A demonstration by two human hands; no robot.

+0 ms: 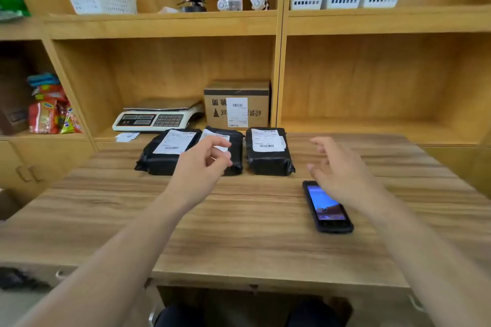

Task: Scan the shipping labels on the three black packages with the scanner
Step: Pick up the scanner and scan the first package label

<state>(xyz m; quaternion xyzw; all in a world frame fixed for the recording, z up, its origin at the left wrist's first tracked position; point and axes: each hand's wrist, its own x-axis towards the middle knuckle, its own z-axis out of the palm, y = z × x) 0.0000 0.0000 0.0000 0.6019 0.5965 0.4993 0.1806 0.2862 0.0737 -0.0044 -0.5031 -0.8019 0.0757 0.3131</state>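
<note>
Black middle package behind left hand

The table is showing matt, streaky wood grain. The three packages are lying in crinkled, glossy black plastic with white paper labels. The scanner is showing a glossy screen.

Little can be read. The three black packages each carry a white label with a barcode and print too small to read. The cardboard box bears a white barcode label and large dark characters standing upside down, illegible here.
</note>
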